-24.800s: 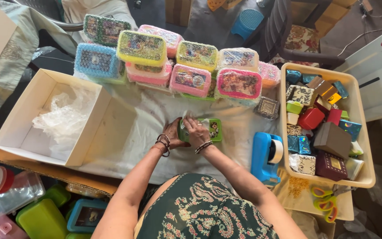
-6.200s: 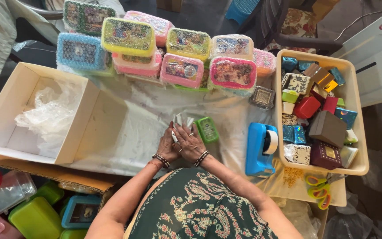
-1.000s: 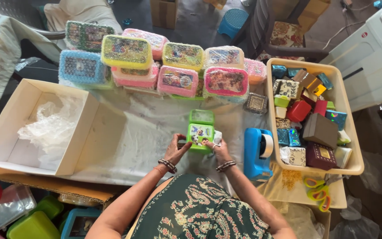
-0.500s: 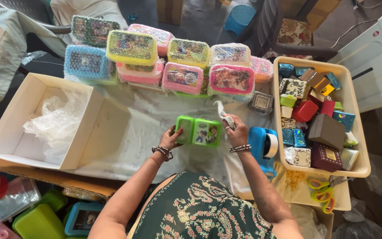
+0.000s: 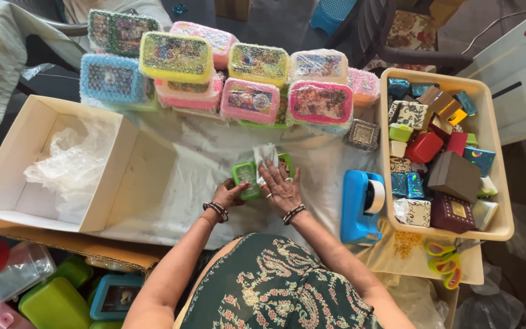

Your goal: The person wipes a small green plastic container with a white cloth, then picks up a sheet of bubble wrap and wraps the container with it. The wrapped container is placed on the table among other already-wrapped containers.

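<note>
At nine o'clock sits the open white cardboard box (image 5: pixel 62 164) with crumpled clear plastic wrap (image 5: pixel 71 164) inside, unchanged from half a second ago. At the middle, the small green plastic lunch box (image 5: pixel 249 178) lies on the white cloth-covered table (image 5: pixel 178 176); it was held slightly raised between both hands earlier and now rests lower, nearer the person's body. The left hand (image 5: pixel 229 195) curls its fingers around the box's left end, gripping it. The right hand (image 5: pixel 280 187), which half a second ago was lifted toward two o'clock pinching a white piece of paper (image 5: pixel 266 159), has come down: its fingers are spread flat, pressing that paper onto the box's top. At twelve o'clock the row of bubble-wrapped lunch boxes (image 5: pixel 251 91) stands as before. Toward three o'clock, the blue tape dispenser (image 5: pixel 360 207) sits just beside the cream plastic basket (image 5: pixel 499 176) of small gift boxes.
</note>
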